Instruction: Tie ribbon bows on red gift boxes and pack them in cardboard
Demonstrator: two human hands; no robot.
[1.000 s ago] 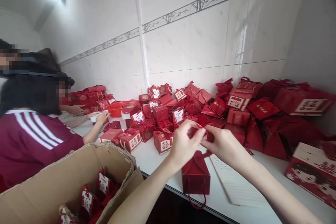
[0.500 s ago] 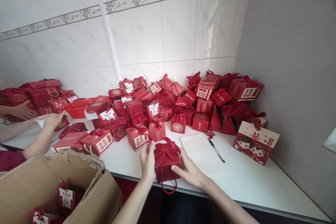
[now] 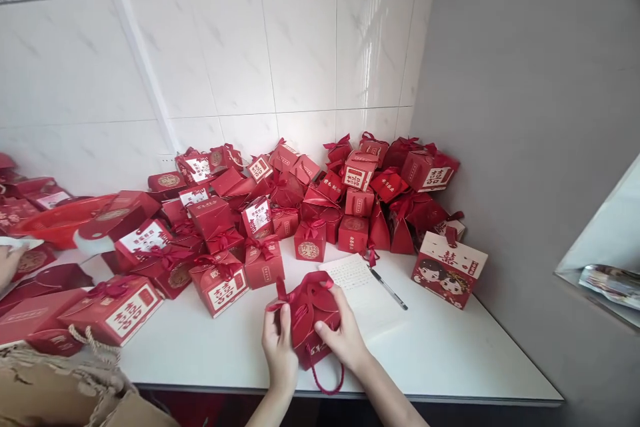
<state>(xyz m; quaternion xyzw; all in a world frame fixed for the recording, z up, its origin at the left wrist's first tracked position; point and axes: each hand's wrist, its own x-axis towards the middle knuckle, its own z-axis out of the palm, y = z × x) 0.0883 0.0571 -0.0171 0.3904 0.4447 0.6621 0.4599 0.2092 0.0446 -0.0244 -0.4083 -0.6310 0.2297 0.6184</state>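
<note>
A small red gift box (image 3: 306, 310) with a ribbon top and a cord handle hanging below sits near the front edge of the white table (image 3: 440, 360). My left hand (image 3: 279, 348) grips its left side, fingers curled against the box. My right hand (image 3: 341, 337) holds its right side, thumb on the front. Just behind the box lies a white sheet of paper (image 3: 360, 280) with a pen (image 3: 388, 288) on it.
A heap of red gift boxes (image 3: 300, 200) fills the back of the table up to the tiled wall. A larger box with cartoon figures (image 3: 449, 269) stands at the right. A cardboard carton edge (image 3: 65, 380) and another person's hand (image 3: 7, 263) show at the left.
The view has swung right and down. The box came down from in front of me to the table edge, and both hands now clasp its sides lower down.
</note>
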